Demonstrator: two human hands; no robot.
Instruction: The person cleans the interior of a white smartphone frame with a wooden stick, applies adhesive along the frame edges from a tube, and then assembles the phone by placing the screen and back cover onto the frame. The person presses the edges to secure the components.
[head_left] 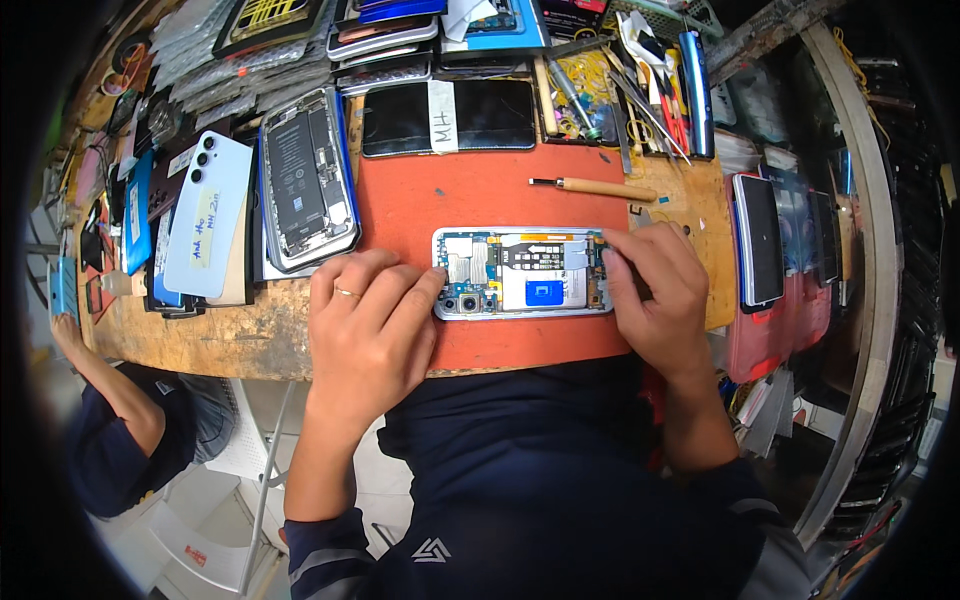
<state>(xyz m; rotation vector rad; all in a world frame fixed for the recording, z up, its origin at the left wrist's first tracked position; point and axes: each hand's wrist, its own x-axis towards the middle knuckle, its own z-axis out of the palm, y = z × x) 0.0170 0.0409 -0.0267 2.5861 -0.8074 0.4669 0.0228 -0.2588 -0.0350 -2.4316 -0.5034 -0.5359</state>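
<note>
A smartphone (515,293) without its back cover lies flat, lengthwise, on an orange-red mat (490,190). Inside it show a circuit board with camera lenses at the left end, a white battery with a blue patch, and a dark ribbon cable. My left hand (365,325), a ring on one finger, is closed against the phone's left end; its thumb is mostly hidden. At the opposite end my right hand (662,295) grips the frame, thumb on the near side and bent fingers at the far corner.
Beyond the phone lie a wooden-handled blade (595,188) and a black screen panel (450,118). Left stand an opened phone (308,180) and a white back cover (208,215). Tools (650,90) crowd the far right; phones rest on a red case (775,335). Another person's arm (115,385) shows at far left.
</note>
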